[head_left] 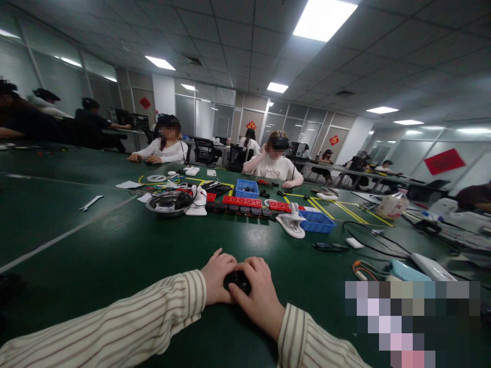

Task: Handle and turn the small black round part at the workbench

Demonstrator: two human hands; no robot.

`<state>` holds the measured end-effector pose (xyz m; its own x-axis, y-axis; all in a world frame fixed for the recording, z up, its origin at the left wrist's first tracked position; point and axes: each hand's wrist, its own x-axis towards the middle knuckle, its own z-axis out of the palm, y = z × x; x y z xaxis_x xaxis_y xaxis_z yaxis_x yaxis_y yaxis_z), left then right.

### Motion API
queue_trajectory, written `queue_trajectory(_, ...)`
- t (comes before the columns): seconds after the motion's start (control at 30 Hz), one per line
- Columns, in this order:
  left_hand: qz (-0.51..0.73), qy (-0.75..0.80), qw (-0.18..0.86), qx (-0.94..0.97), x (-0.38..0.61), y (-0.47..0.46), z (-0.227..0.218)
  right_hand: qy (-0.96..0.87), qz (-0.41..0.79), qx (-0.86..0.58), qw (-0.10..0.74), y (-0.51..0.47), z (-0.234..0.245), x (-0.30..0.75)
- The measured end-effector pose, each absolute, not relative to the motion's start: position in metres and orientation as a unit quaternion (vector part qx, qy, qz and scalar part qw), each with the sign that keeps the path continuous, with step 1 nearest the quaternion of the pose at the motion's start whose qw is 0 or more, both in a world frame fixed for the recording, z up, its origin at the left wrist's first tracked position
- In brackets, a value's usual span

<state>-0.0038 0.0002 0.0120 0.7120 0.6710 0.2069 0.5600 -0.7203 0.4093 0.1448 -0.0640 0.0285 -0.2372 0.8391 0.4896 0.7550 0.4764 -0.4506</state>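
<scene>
A small, glossy black computer mouse [238, 280] rests on the green tabletop close in front of me, largely covered by my fingers. My left hand [219, 275] curls around its left side, the thumb tucked low and the index finger raised a little. From the right, my right hand [261, 289] wraps over the mouse, its thumb along the near edge and its fingers across the far end. Both hands meet at the mouse, and its underside is hidden.
Beyond my hands stand red-and-black socket modules [241, 205], a metal bowl [169, 204] with cables, a white clip stand [293, 225] and blue bins [316, 222]. A wrench [91, 203] lies left; cables and a light-blue case [408, 270] lie right. Two people sit opposite.
</scene>
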Motion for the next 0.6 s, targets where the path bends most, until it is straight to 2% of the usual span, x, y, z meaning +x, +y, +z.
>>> queue_trajectory(0.2, 0.17, 0.337, 0.176, 0.909, -0.004, 0.004, 0.01, -0.817, 0.057, -0.443, 0.364, -0.067, 0.03, 0.147)
queue_trajectory(0.37, 0.175, 0.334, 0.182, 0.908, -0.006, 0.004, 0.009, -0.788, -0.039, -0.489, 0.372, -0.109, 0.063, 0.159)
queue_trajectory(0.5, 0.178, 0.336, 0.184, 0.907, -0.006, 0.004, 0.008, -0.713, -0.16, -0.59, 0.343, -0.167, 0.091, 0.234)
queue_trajectory(0.6, 0.178, 0.335, 0.184, 0.907, -0.006, 0.004, 0.008, -0.55, -0.163, -0.764, 0.295, -0.212, 0.07, 0.326)
